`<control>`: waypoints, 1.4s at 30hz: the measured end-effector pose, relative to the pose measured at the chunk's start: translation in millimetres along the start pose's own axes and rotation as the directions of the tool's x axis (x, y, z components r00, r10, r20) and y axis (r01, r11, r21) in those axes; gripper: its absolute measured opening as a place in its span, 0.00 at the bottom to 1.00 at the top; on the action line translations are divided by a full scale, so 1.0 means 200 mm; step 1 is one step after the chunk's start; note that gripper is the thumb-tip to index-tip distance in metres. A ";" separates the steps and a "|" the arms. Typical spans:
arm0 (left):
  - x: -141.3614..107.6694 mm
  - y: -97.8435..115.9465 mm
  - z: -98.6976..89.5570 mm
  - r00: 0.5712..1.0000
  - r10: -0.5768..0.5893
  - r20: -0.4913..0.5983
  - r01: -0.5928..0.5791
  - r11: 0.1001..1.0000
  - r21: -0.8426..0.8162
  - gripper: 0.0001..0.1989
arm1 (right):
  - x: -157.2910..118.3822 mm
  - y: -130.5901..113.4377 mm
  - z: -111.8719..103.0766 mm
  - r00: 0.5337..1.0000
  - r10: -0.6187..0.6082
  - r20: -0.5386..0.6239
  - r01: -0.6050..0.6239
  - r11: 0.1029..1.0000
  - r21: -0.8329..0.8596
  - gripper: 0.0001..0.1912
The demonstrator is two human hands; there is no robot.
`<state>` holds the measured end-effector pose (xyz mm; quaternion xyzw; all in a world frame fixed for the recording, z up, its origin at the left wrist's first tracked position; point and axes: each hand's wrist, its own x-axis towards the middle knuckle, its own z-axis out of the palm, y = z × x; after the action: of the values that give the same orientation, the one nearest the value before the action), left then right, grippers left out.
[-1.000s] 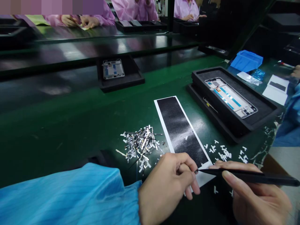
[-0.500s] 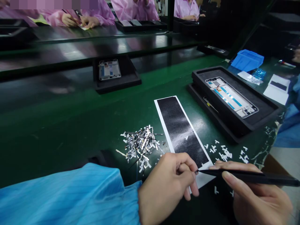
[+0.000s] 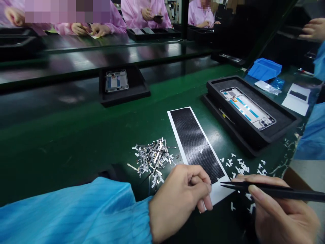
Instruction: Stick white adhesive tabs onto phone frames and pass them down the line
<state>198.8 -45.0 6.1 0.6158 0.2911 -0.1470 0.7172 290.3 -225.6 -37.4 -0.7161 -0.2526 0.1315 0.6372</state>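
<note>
My right hand (image 3: 281, 203) grips black tweezers (image 3: 264, 188) that point left. Their tips are slightly parted, just right of my left fingertips and over the bare white end of a backing sheet (image 3: 219, 194). Pinched thumb to forefinger, my left hand (image 3: 185, 198) rests at the sheet's near end; whatever is in the pinch is too small to make out. A black panel of fine rows (image 3: 190, 135) covers most of the sheet. Left of it lies a heap of small metallic flex-like strips (image 3: 153, 157). Small white T-shaped pieces (image 3: 241, 166) are scattered to its right.
Stacked black foam trays (image 3: 264, 142) at right carry a phone frame (image 3: 247, 107). Another tray (image 3: 138, 83) with a frame (image 3: 116, 80) sits farther back. A blue bin (image 3: 265, 69) and white card (image 3: 296, 100) are at far right. A co-worker's blue sleeve (image 3: 311, 135) borders the right.
The tweezers have drawn back rightward from my left fingertips, and their tips have parted. My left hand stays pinched in nearly the same place. A co-worker's hand has appeared at upper right.
</note>
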 end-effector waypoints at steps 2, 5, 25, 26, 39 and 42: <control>-0.02 0.03 -0.01 0.998 0.062 -0.033 -0.061 0.998 0.027 0.06 | 0.00 -0.02 0.00 1.000 -0.020 -0.010 0.021 0.998 0.052 0.05; -0.09 0.07 -0.02 0.940 0.302 -0.158 -0.282 0.949 0.137 0.07 | -0.01 -0.09 0.05 0.992 -0.119 0.028 0.118 0.992 0.032 0.04; -0.71 -0.21 -0.23 0.687 0.686 -0.240 -0.338 0.594 0.729 0.13 | -0.04 -0.46 0.56 0.495 -0.156 0.855 0.304 0.953 -0.003 0.10; -0.74 -0.23 -0.23 0.671 0.686 -0.281 -0.301 0.599 0.742 0.12 | -0.05 -0.46 0.59 0.481 -0.146 0.865 0.298 0.955 -0.004 0.10; -0.87 -0.42 -0.30 0.557 0.615 -0.558 -0.223 0.758 0.613 0.06 | -0.10 -0.46 0.82 0.455 -0.094 0.885 0.282 0.958 -0.043 0.13; -0.87 -0.41 -0.30 0.539 0.656 -0.529 -0.276 0.730 0.625 0.07 | -0.10 -0.47 0.82 0.440 -0.036 0.897 0.233 0.969 -0.076 0.13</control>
<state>1.2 -28.7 39.7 0.8309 0.3215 0.2455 0.3821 171.2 -92.2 27.6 -0.5750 -0.6159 0.4109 0.3482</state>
